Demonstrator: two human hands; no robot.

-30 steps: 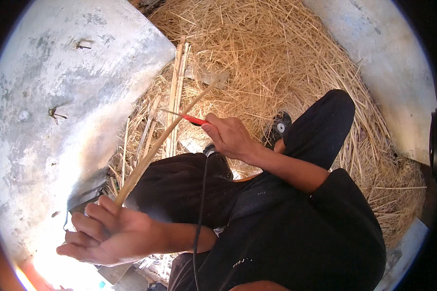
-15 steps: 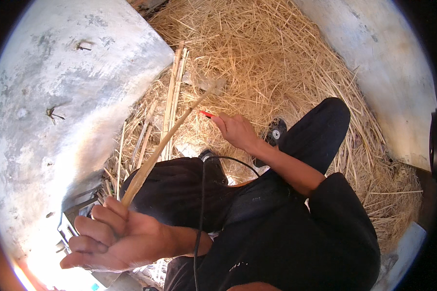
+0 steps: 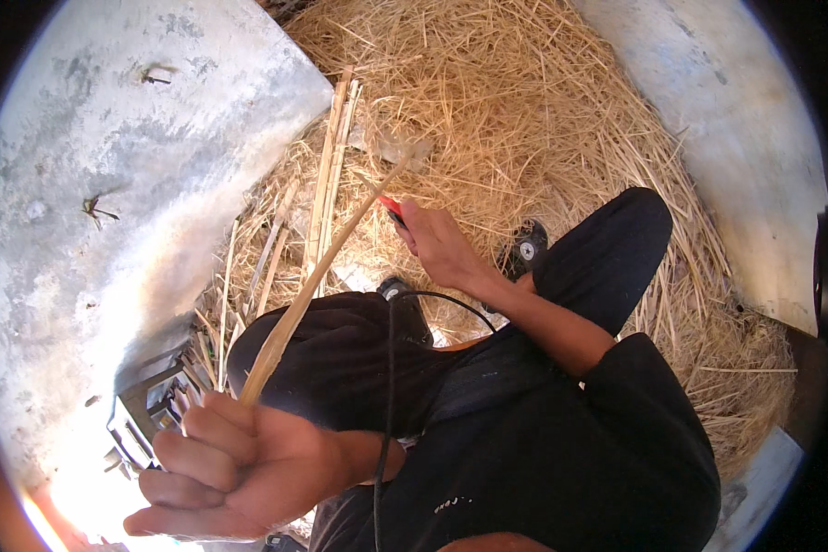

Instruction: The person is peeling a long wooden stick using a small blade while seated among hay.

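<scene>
A long, pale bamboo strip [image 3: 304, 299] slants up and away to the right from my left hand [image 3: 235, 474]. The fingers of that hand are curled round the strip's near end at lower left. Farther off, my right hand [image 3: 443, 244] is closed on a small red-and-black knife [image 3: 393, 210], most of it hidden by the fingers. The knife meets the strip near its far end, where a thin sliver stands off to the left. I cannot make out the blade clearly.
Loose straw and shavings [image 3: 515, 110] cover the floor ahead. Several long strips [image 3: 329, 184] lie beside a pale, worn slab [image 3: 175, 120] on the left. A whitish wall [image 3: 718, 129] curves along the right. A black cable [image 3: 387, 386] hangs over my legs.
My right hand has turned, and the knife has come against the strip. A sliver now shows near the strip's far end. My left hand has shifted slightly right and down.
</scene>
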